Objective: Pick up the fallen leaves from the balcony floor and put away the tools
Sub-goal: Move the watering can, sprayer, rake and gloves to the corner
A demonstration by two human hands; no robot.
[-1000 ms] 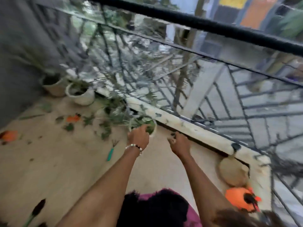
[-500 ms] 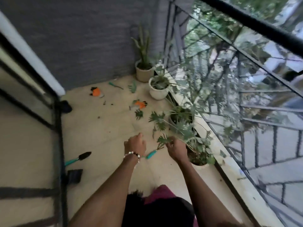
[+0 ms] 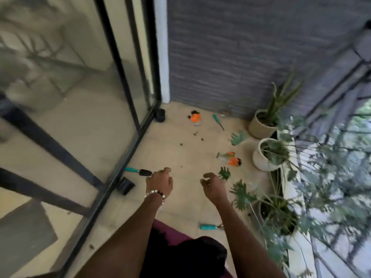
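Observation:
My left hand (image 3: pixel 160 180) and my right hand (image 3: pixel 212 185) hover above the beige balcony floor (image 3: pixel 180 149), fingers loosely curled, holding nothing. A dark green fallen leaf (image 3: pixel 224 173) lies just beyond my right hand. A paler leaf (image 3: pixel 237 138) lies farther off near the pots. A teal-handled trowel (image 3: pixel 139 171) lies left of my left hand. A teal-handled hand rake (image 3: pixel 210 227) lies under my right forearm. Another teal tool (image 3: pixel 217 121) rests near the grey wall. Orange gloves lie mid-floor (image 3: pixel 230 159) and farther back (image 3: pixel 195 117).
Potted plants line the right edge: a tan pot (image 3: pixel 261 127), a white pot (image 3: pixel 263 159), and a leafy plant (image 3: pixel 277 213) by the railing (image 3: pixel 341 97). A sliding glass door (image 3: pixel 80 117) bounds the left. A small black object (image 3: pixel 126 185) sits by the door track.
The view swung left from the railing toward the door and wall. Both hands have drawn back from the leafy plant and the teal rake and now hover over open floor.

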